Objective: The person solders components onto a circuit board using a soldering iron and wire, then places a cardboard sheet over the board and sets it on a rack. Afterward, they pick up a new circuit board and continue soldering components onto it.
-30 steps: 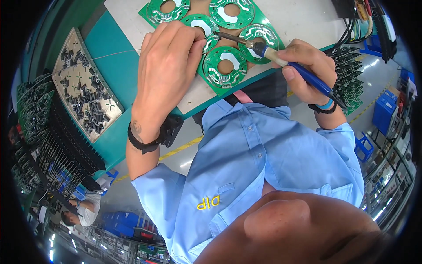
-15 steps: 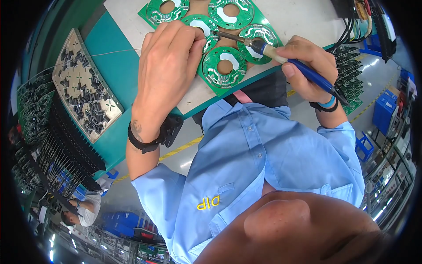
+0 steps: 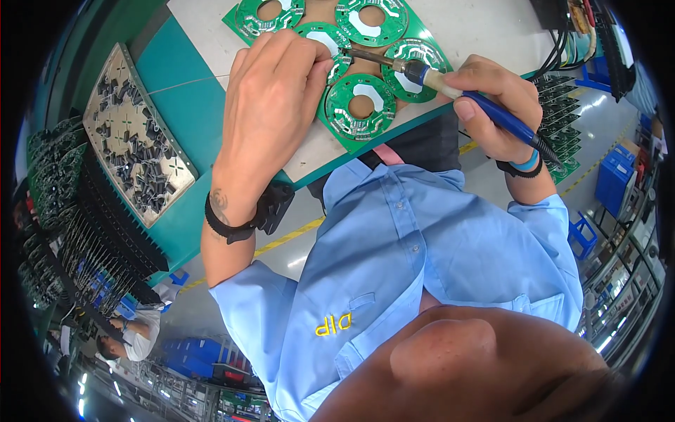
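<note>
A green panel of round circuit boards (image 3: 360, 107) lies on the white bench top (image 3: 478, 28). My left hand (image 3: 271, 105) presses down on the panel's left side, fingers closed on a thin solder wire (image 3: 188, 83) that runs in from the left. My right hand (image 3: 492, 105) grips a blue-handled soldering iron (image 3: 450, 86) like a pen. The iron's metal tip (image 3: 355, 53) touches a board just beside my left fingertips. A black strap circles my left wrist and a blue band circles my right.
A metal tray of small dark components (image 3: 133, 148) sits on the teal bench at left, beside racks of boards (image 3: 49, 176). Black cables (image 3: 566, 35) hang at top right above stacked green boards (image 3: 562, 144). Blue bins (image 3: 619, 176) stand on the floor. Another person (image 3: 133, 337) works at lower left.
My right hand and the soldering iron have edged slightly toward the far side of the panel. The left hand stays in place.
</note>
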`<state>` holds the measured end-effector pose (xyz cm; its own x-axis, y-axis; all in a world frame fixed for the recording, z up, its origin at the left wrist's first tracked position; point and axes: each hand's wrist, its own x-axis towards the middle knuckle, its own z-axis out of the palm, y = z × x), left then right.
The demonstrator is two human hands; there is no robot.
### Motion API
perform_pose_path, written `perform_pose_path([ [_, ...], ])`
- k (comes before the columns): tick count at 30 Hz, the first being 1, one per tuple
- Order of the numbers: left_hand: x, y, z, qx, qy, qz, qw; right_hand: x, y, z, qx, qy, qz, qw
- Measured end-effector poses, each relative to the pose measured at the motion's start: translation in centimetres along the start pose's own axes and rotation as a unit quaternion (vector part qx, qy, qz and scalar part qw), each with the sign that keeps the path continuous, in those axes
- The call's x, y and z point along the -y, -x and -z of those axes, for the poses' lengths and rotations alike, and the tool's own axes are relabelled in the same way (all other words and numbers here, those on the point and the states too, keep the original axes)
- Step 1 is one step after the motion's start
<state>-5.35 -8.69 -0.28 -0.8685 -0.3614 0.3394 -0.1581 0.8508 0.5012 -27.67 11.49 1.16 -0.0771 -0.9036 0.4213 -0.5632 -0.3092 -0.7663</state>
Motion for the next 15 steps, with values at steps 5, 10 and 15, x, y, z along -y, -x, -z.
perform_pose_path([
  [5,0.18,-0.26,-0.25,-0.008,0.004,-0.017,1.000,0.00,-0.02,-0.08,-0.016,-0.007,-0.005,1.000],
  [10,0.01,-0.22,-0.07,-0.007,-0.003,-0.014,1.000,0.00,-0.06,-0.06,-0.015,-0.007,-0.006,1.000],
  [15,0.04,-0.21,-0.16,-0.007,-0.003,-0.010,1.000,0.07,-0.04,-0.01,-0.015,-0.005,-0.006,1.000],
])
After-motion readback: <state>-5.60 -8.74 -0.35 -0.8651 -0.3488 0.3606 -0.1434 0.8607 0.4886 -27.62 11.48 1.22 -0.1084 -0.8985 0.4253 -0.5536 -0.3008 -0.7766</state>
